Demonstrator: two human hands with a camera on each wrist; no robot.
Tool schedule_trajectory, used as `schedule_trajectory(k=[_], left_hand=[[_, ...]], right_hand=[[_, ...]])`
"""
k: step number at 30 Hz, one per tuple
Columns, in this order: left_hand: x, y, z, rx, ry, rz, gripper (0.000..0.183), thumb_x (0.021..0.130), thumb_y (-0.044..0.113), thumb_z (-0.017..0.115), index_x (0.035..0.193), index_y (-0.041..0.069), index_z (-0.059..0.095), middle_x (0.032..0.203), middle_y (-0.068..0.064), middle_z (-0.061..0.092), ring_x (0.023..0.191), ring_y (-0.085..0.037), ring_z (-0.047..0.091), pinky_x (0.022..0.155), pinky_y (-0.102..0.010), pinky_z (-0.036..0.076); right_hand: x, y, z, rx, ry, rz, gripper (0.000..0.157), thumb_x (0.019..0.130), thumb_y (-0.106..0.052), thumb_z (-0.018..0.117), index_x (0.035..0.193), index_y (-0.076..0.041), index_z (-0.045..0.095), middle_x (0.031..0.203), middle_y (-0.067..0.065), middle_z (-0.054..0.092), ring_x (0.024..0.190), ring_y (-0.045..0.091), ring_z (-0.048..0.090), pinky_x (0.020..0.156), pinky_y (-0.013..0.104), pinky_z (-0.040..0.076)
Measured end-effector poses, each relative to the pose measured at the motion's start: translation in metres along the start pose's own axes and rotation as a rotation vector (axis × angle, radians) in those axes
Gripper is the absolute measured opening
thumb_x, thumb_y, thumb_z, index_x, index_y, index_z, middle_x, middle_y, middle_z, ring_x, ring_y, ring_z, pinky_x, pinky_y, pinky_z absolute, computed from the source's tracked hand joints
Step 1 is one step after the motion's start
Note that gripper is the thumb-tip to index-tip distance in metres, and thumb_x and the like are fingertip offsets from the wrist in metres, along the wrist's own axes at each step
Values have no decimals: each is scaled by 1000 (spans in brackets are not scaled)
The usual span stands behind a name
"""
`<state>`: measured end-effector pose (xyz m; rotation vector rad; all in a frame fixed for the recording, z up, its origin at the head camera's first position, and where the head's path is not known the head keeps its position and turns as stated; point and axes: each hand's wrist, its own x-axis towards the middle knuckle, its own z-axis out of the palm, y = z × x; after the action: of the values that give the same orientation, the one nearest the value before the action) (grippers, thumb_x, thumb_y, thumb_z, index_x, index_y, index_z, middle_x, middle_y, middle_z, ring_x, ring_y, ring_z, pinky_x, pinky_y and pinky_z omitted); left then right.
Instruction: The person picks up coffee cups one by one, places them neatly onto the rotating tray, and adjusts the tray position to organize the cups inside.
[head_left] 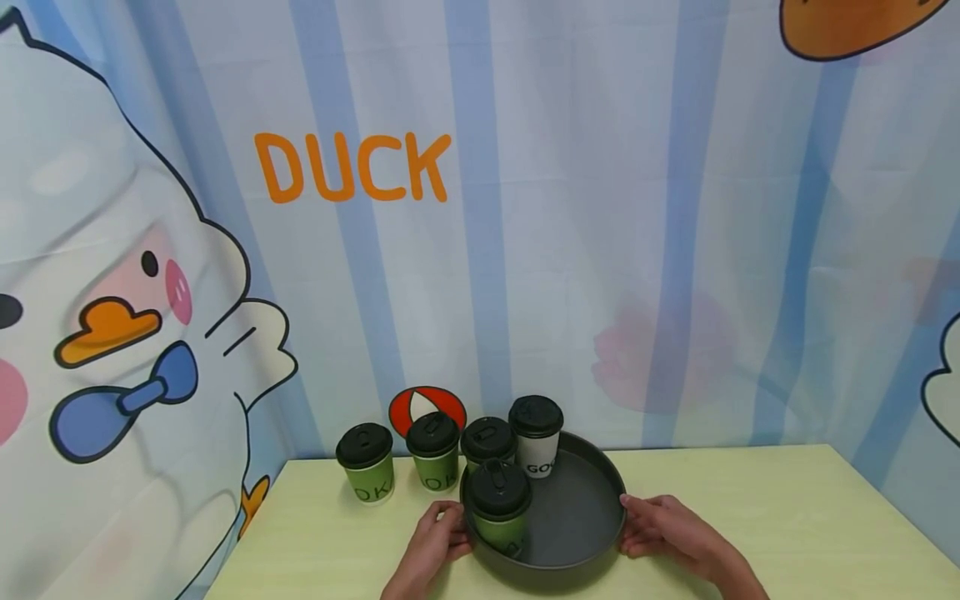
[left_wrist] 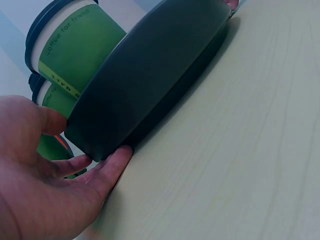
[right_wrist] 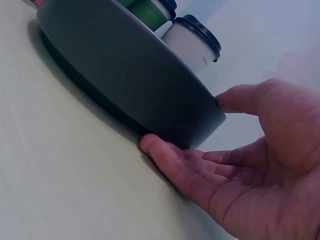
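Observation:
A round dark grey pan [head_left: 577, 508] is held at both sides over the table. My left hand [head_left: 435, 542] grips its left side, thumb at the wall and fingers at the lower edge, as the left wrist view shows. On the opposite side my right hand [head_left: 671, 533] pinches the pan likewise, with fingertips at its underside. Inside the pan at the front left stands a green lidded coffee cup [head_left: 501, 508]. A white lidded cup [head_left: 537, 437] stands toward the pan's back. Another green cup [head_left: 487, 442] is partly hidden; I cannot tell whether it is inside the pan.
Two more green cups with black lids, one at the far left [head_left: 367, 467] and one nearer the pan [head_left: 435, 454], stand on the pale yellow table [head_left: 300, 533]. Behind the table hangs a striped curtain [head_left: 570, 250] with duck drawings.

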<state>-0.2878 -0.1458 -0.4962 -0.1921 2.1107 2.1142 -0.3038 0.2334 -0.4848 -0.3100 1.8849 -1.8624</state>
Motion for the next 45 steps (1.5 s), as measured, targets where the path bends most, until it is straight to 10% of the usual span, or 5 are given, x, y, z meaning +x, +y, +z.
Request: schedule_trajectory(k=[34,45], left_hand=[[0,-2,-1,-19,-25,17,33,106,18,45,128,-7,47,102,-14,61,87,-17,61,79,-36,58],[0,-1,0,-26,-28,25,34,104,18,45,127,-6,48,100,-13,61,87,-17,60,79,-36,58]], right_hand=[[-1,-2,-3,5,-48,51,48,109,-35,53,116,10,68,95,13,74,85,20,73,83,36,60],[-1,-2,0,25,-3,14,66,110,-38,51,135,23,48,95,11,71,89,20,72,86,36,59]])
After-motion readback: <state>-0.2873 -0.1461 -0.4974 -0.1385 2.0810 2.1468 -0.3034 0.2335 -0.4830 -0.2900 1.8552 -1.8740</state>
